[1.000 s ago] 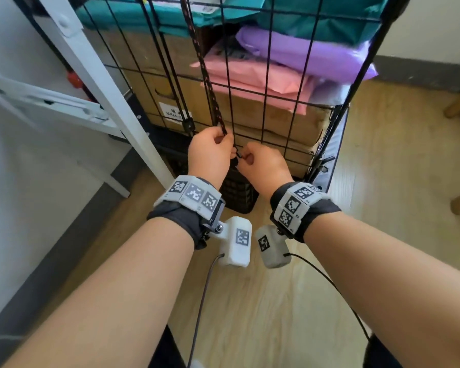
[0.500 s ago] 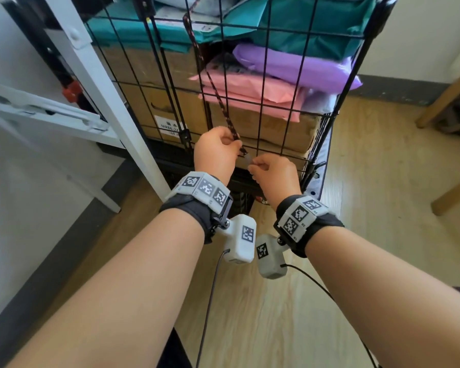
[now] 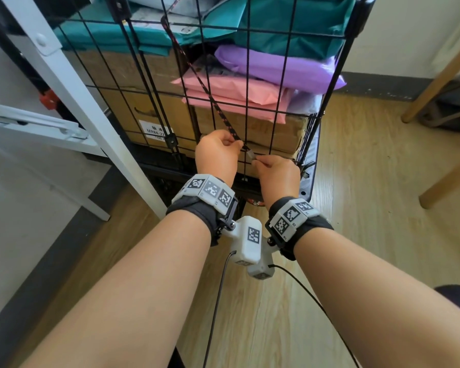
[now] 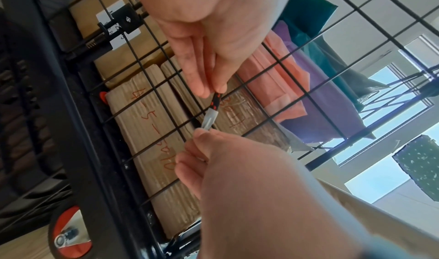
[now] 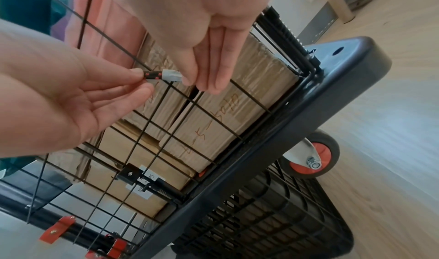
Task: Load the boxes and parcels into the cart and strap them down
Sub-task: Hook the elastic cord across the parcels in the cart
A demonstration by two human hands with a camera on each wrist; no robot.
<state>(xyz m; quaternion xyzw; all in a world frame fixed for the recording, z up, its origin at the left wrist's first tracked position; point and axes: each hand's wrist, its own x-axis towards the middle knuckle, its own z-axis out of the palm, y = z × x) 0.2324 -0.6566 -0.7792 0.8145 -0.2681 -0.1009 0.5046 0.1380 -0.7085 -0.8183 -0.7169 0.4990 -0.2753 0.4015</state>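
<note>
Your left hand [image 3: 218, 152] pinches the black-and-red cord [image 3: 210, 102] near its end, thumb and fingers [image 4: 202, 83] pressed together on it, while your right hand [image 3: 276, 171] pinches the pale plastic tip [image 5: 171, 75] of that same cord. Both hands are against the outside of the cart's [image 3: 314, 166] wire mesh side, low down. Inside the cart, cardboard boxes [image 3: 250, 131] sit at the bottom, with pink [image 3: 234, 94], purple [image 3: 276, 65] and teal parcels [image 3: 290, 27] stacked above.

so I count two hands [image 3: 218, 152] [image 3: 275, 171], one cord [image 3: 210, 102], one cart [image 3: 327, 107], two pink parcels [image 3: 239, 94], one purple parcel [image 3: 274, 65].
</note>
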